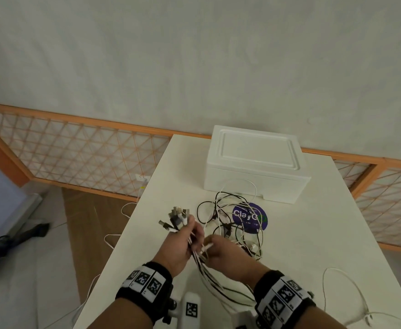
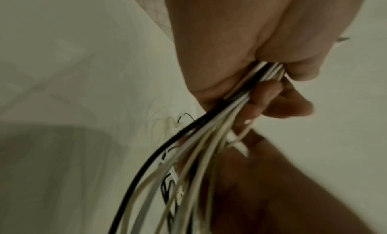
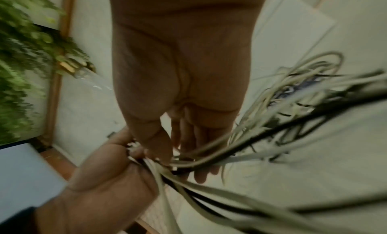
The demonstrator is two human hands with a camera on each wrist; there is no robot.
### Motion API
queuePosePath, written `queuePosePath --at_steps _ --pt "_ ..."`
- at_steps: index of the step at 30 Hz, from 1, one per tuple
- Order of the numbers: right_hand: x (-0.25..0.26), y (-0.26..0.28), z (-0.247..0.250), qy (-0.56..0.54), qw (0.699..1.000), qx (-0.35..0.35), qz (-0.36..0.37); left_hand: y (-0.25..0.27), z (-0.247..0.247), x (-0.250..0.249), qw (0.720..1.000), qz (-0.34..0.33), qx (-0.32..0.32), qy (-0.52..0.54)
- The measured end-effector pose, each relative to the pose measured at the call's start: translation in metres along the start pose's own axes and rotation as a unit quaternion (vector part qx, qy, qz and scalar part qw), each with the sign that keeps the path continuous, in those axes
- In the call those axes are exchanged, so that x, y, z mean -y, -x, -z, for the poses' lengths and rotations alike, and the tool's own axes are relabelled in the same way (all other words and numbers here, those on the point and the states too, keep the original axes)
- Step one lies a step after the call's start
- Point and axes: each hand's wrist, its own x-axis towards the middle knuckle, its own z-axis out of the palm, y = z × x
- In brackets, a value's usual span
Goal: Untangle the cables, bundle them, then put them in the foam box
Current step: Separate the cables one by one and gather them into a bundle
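My left hand (image 1: 194, 236) grips a bundle of white and black cables (image 1: 204, 264), and their plug ends (image 1: 178, 216) fan out above the fist. In the left wrist view the strands (image 2: 188, 155) run out from under that hand (image 2: 270, 69). Just to its right, my right hand (image 1: 210, 246) pinches a white cable end against the bundle; its thumb (image 3: 161, 146) lies on the strands, with the fingers below them. The rest of the tangle (image 1: 235, 222) lies loose on the table. The white foam box (image 1: 254, 162) stands behind it with its lid on.
The white table (image 1: 301, 233) carries a round purple sticker (image 1: 250, 218) under the tangle. A separate white cable (image 1: 346, 295) loops near the right front edge. More cords trail on the floor at left (image 1: 114, 236). An orange lattice fence (image 1: 88, 150) runs behind.
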Motion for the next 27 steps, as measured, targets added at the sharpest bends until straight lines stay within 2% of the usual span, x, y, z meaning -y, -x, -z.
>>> queuePosePath --at_steps 2,6,8,11,14,16,18,23,27 --pt "-0.014 0.000 0.003 0.130 0.992 -0.005 0.006 -0.004 0.000 -0.006 0.999 -0.008 -0.034 0.032" --pt "-0.039 0.008 0.025 0.167 0.985 -0.019 -0.024 -0.008 0.007 -0.013 0.986 -0.032 -0.066 0.148" --pt "-0.052 0.013 0.036 0.195 0.979 -0.003 -0.051 -0.007 0.012 -0.014 0.977 -0.022 -0.074 0.197" --pt "-0.059 0.022 0.049 0.264 0.959 0.037 -0.094 -0.005 0.020 -0.012 0.975 0.004 -0.069 0.212" --pt "-0.062 0.028 0.060 0.186 0.972 0.065 -0.126 -0.007 0.027 -0.016 0.978 0.013 -0.061 0.198" --pt "-0.065 0.029 0.068 0.068 0.990 0.017 -0.121 -0.008 0.031 -0.018 0.981 0.036 -0.058 0.184" --pt "-0.064 0.022 0.073 0.001 0.993 -0.035 -0.117 -0.007 0.032 -0.017 0.984 0.063 -0.058 0.156" --pt "-0.032 0.008 0.082 0.051 0.989 -0.126 -0.054 -0.005 0.028 -0.010 0.989 0.091 -0.062 0.102" --pt "0.006 0.006 0.074 0.073 0.990 -0.114 0.036 0.001 0.016 -0.008 0.997 0.077 -0.023 0.007"
